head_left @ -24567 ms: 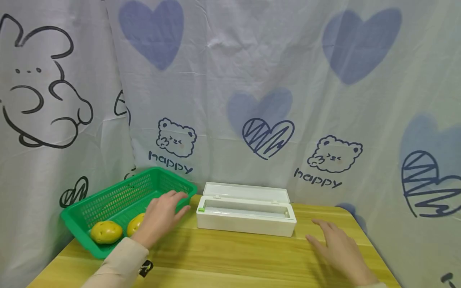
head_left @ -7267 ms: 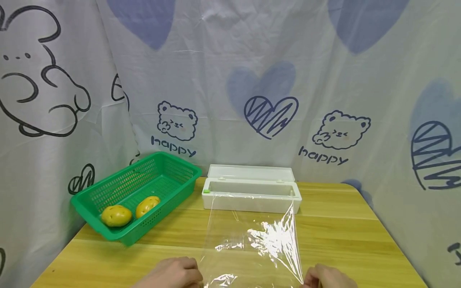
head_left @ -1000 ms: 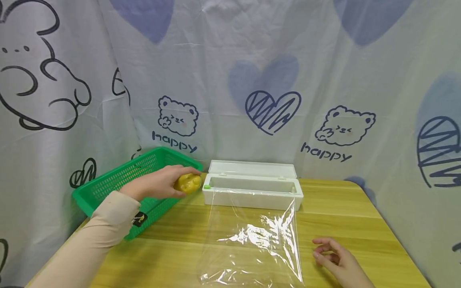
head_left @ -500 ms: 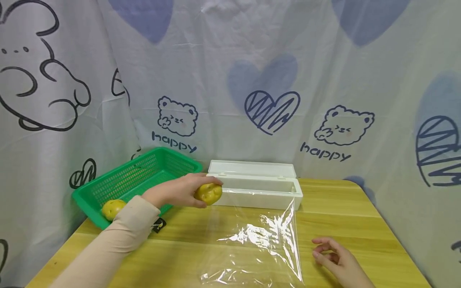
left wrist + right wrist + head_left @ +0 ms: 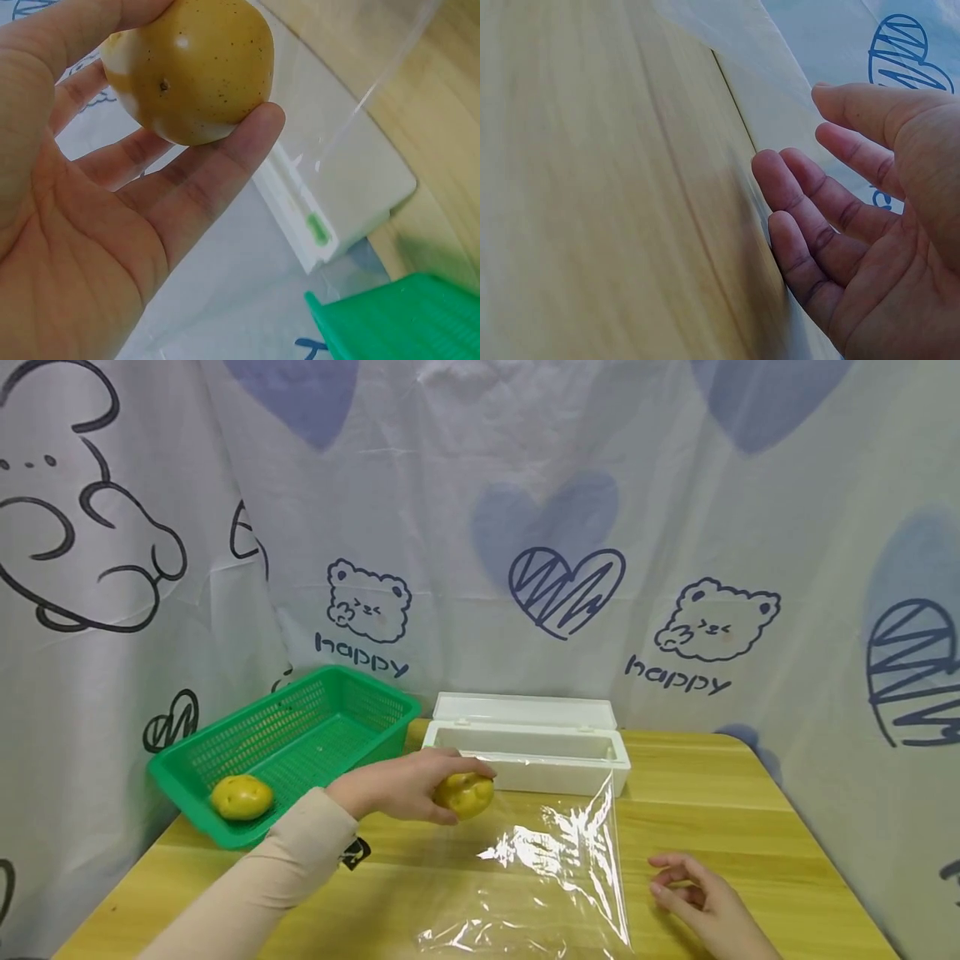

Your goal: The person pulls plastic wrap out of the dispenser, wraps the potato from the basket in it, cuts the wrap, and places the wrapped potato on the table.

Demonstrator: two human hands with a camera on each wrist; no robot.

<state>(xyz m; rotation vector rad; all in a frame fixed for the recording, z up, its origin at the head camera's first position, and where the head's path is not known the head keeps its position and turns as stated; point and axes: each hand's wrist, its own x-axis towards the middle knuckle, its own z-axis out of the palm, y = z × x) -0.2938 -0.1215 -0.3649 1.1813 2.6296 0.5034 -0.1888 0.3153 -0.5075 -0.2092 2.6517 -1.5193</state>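
Observation:
My left hand [image 5: 412,785] grips a yellow potato [image 5: 467,795] between thumb and fingers, above the upper left part of a clear sheet of cling film [image 5: 540,860]. The left wrist view shows the speckled potato [image 5: 202,71] held by the fingertips. From a white cling film dispenser box [image 5: 555,777], its lid raised, the film stretches toward me over the table. My right hand [image 5: 708,902] rests to the right of the film, fingers loosely curled and holding nothing; the right wrist view shows the same hand [image 5: 877,225] with a bare palm.
A green plastic basket [image 5: 397,739] stands at the left with another potato [image 5: 242,797] inside. The wooden table [image 5: 720,802] meets a printed curtain [image 5: 465,510] at the back. A green slider [image 5: 318,229] sits on the end of the dispenser box.
Over the last second my left hand has carried the potato from beside the basket rightward and toward me, over the film. Earlier, both hands drew the film out. The right hand has stayed put.

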